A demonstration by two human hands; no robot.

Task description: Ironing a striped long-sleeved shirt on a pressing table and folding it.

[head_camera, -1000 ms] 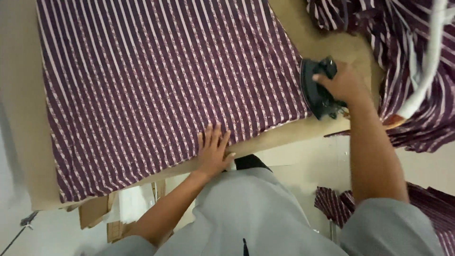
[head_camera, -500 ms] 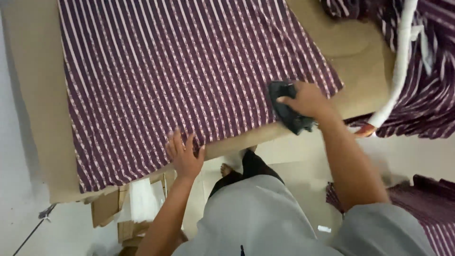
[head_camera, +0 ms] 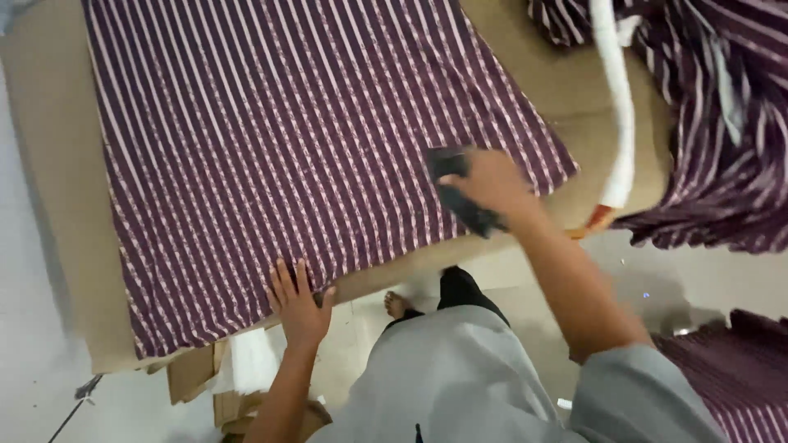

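A broad padded table (head_camera: 49, 164) covered in tan cloth fills most of the view, its near edge running on a slant from low at the left to higher at the right. Below that edge lies a pale floor, with scraps of brown cardboard (head_camera: 193, 381) and something white tucked under the table's near left corner. Spread flat across the top is a purple cloth with thin white stripes (head_camera: 287, 139); its stripes and its long axis run from the near edge away to the far side, leaning a little leftward as they go. More of the same striped stuff lies heaped at the far right (head_camera: 722, 123) and again low at the right by the floor (head_camera: 739, 377). A white wrapped cord (head_camera: 620, 107) comes down from the far side along the right of the table.

The left hand (head_camera: 297, 305) lies flat, fingers spread apart, pressing the cloth's near hem at the table edge. The right hand (head_camera: 492, 184) is closed around the handle of a dark iron (head_camera: 460, 193), which sits on the cloth near its near right corner. The iron is blurred; its length seems to slant from far left to near right, but which end is the nose cannot be told.
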